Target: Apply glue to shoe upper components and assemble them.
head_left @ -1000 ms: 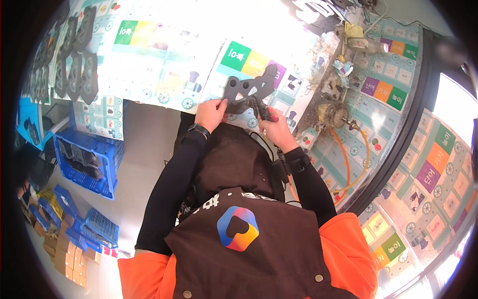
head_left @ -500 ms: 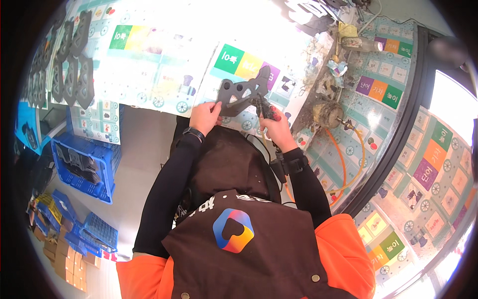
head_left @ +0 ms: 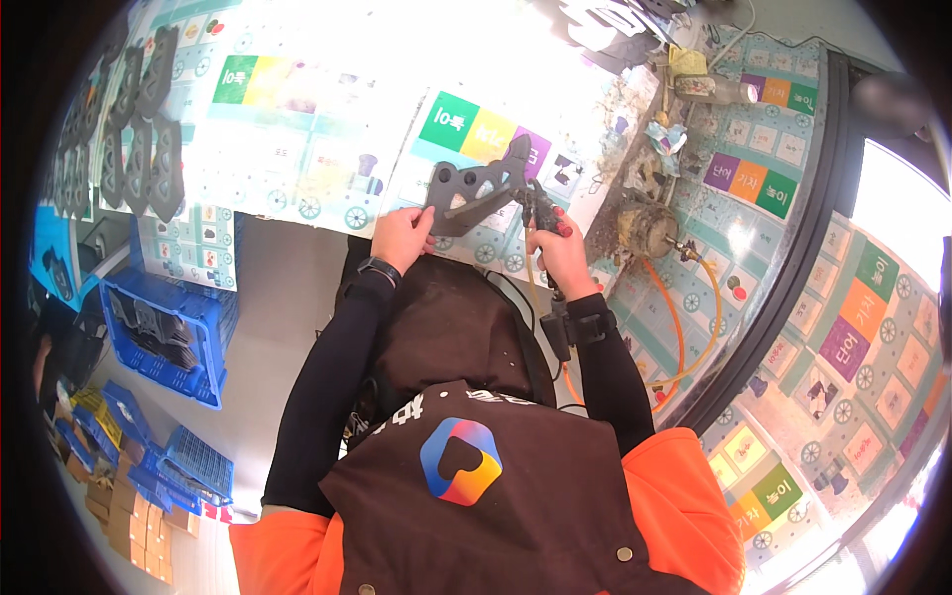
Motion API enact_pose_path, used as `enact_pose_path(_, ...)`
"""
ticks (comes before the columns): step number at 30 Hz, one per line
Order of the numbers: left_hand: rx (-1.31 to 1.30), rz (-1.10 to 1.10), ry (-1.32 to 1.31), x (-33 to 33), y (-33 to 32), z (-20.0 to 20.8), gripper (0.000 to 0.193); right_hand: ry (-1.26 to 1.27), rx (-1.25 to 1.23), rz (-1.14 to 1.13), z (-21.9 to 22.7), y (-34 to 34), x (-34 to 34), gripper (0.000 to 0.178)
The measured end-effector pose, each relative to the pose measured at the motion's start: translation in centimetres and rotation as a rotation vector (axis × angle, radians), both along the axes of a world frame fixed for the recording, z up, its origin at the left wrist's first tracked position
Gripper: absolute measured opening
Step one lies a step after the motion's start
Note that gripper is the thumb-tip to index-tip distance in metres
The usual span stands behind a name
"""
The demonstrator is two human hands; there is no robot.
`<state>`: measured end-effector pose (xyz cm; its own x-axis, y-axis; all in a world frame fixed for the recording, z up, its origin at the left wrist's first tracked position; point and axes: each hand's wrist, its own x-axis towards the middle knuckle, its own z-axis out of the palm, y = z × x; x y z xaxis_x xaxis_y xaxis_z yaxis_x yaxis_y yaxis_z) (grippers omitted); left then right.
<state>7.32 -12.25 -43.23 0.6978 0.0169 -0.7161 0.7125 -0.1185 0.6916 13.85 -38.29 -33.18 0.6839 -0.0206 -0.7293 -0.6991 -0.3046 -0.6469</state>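
Note:
My left hand (head_left: 399, 239) is closed on the lower left edge of a dark grey molded part (head_left: 449, 183), thumb and fingers pinching it. The part has round holes at its left end, cut-outs along its length and a pointed upper right end. It is tilted above the printed table covering. My right hand (head_left: 562, 260) is wrapped round a dark hand-held gun (head_left: 541, 212) with red pieces, and a thin hose hangs beneath it. The gun's front end is close to the part's right side; whether they touch I cannot tell.
Several similar dark parts (head_left: 165, 167) lie in rows at the far left of the table. A crusted metal pot (head_left: 645, 226) with orange and yellow hoses (head_left: 718, 297) stands at right. A blue crate (head_left: 203, 383) holding dark parts sits lower left; cardboard boxes (head_left: 129, 526) are below it.
The grey part has tilted and shifted slightly left and down, still in my left hand. My right hand and the gun have moved a little to the right.

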Motion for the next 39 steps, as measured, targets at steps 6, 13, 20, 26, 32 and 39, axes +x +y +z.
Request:
enact_pose_path(6, -0.003, 0.002, 0.008, 0.1, 0.0, 0.1, 0.041, 0.058, -0.033, -0.017, 0.7, -0.1, 0.8, 0.018)
enact_pose_path(13, 0.011, 0.005, 0.006, 0.1, 0.0, 0.0, 0.041, 0.013, 0.019, -0.053, 0.7, 0.0, 1.4, 0.023)
enact_pose_path(20, 0.017, 0.031, 0.004, 0.1, -0.2, 0.2, 0.042, 0.026, 0.025, -0.037, 0.9, 0.5, 1.8, 0.021)
enact_pose_path(26, 0.022, 0.013, 0.004, 0.2, -0.1, 0.3, 0.041, 0.028, 0.041, -0.009, 0.7, 0.8, 1.8, 0.023)
enact_pose_path(32, 0.020, 0.006, 0.002, 0.2, -0.1, 0.3, 0.042, 0.068, 0.021, 0.038, 1.0, 0.6, 1.3, 0.021)
enact_pose_path(39, 0.009, 0.041, 0.002, 0.2, -0.1, 0.5, 0.042, 0.085, -0.019, 0.078, 0.7, 0.3, 0.6, 0.021)
